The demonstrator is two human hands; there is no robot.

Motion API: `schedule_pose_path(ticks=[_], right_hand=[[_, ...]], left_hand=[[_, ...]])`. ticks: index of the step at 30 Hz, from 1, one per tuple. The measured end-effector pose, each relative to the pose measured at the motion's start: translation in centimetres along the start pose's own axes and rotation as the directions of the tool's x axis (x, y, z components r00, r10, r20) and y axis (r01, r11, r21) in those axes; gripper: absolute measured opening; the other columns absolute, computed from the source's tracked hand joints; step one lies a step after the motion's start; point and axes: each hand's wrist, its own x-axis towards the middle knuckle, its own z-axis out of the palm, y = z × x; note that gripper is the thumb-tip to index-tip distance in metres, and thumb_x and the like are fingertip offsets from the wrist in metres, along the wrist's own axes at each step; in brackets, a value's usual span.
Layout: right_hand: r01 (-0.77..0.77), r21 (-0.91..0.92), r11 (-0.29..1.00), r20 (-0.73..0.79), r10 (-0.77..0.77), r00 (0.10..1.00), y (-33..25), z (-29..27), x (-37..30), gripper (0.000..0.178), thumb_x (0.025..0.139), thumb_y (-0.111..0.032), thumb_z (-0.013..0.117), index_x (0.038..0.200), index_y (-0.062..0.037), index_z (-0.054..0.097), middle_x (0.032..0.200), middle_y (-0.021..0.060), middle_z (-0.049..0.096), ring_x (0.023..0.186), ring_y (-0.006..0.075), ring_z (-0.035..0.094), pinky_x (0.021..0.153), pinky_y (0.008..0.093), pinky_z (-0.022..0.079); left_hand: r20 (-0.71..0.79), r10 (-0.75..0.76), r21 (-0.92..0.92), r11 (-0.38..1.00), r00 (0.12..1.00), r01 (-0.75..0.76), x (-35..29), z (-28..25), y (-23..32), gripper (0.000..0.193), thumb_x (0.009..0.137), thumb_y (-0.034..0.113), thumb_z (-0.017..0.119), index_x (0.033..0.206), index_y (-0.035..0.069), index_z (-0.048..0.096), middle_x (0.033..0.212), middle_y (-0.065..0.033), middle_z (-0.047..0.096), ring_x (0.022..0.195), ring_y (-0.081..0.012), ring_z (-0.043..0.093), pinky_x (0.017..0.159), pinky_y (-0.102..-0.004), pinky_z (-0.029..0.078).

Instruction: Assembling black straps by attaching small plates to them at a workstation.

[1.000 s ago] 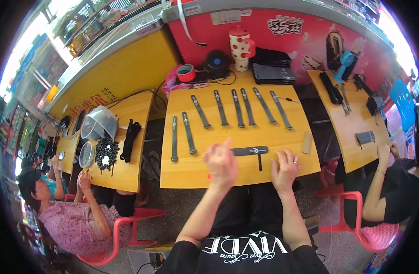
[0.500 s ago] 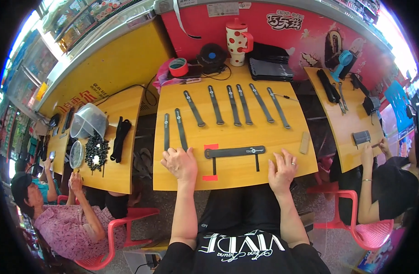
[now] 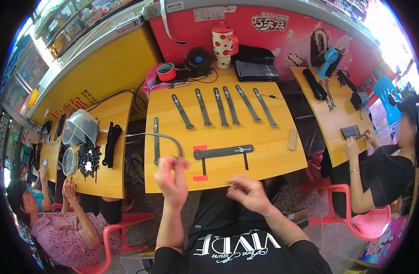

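Works at a wooden surface [image 3: 268,141], ahead of the left grip [image 3: 173,180] and the right grip [image 3: 250,195]. Lines its far side, well beyond both grips, with a stack of dark grey flat pouches [image 3: 256,70], a polka-dot tumbler [image 3: 222,48] and a black fan [image 3: 199,61], likely to spare the nearer area. Holds a curved grey strap [image 3: 174,141] by one end, pinched in the left grip; lets the rest bow leftward past the side edge, probably from being held only there. Has the right grip partly open and loosely curled, with nothing visibly held. Fans six loose straps [image 3: 201,107] beyond the grips, and one lone strap [image 3: 156,141] just past the left grip, spaced apart presumably for easy picking. Lays a slotted strap [image 3: 225,152] crosswise, ahead of and between the grips, with two black strips [image 3: 204,166] reaching from its near edge. Sets a tan block [image 3: 292,139] beyond the right grip. Places red tape pieces [image 3: 200,178] right of the left grip, by the slotted end, seemingly as position marks.
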Motion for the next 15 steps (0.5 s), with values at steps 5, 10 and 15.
schedule_pose_path(ticks=[5,10,15], right_hand=[[-0.208,0.624,0.753,0.371,-0.051,0.927,-0.8,1.6,1.3,0.056,0.078,-0.016,0.080,0.129,-0.0063,0.058,0.112,0.0108,0.061,0.083,0.0158,0.061,0.063,0.0236,0.045],[-0.061,0.591,0.804,-0.005,0.080,0.997,-0.7,-2.3,0.6,0.014,0.086,0.001,0.067,0.099,0.0007,0.066,0.084,0.0057,0.060,0.060,0.0081,0.052,0.050,0.0189,0.039],[-0.006,0.504,0.864,-0.173,0.107,0.979,-0.2,-5.7,0.8,0.009,0.084,0.003,0.069,0.093,0.0001,0.067,0.074,0.0027,0.061,0.056,0.0057,0.052,0.048,0.0182,0.039]], left_hand=[[0.617,-0.088,-0.183,0.950,0.782,0.252,-3.2,-1.7,3.0,0.007,0.086,-0.002,0.067,0.087,-0.002,0.060,0.070,-0.0095,0.066,0.064,-0.0156,0.067,0.059,-0.0260,0.052],[0.628,-0.169,-0.111,0.947,0.760,0.302,-3.2,-1.5,0.8,0.004,0.082,-0.006,0.066,0.084,-0.002,0.066,0.068,-0.0052,0.066,0.064,-0.0125,0.067,0.058,-0.0242,0.053],[0.602,-0.208,-0.089,0.942,0.771,0.324,-1.5,-0.1,-0.9,0.004,0.083,-0.006,0.066,0.086,-0.003,0.067,0.071,-0.0055,0.067,0.065,-0.0123,0.067,0.061,-0.0238,0.053]])
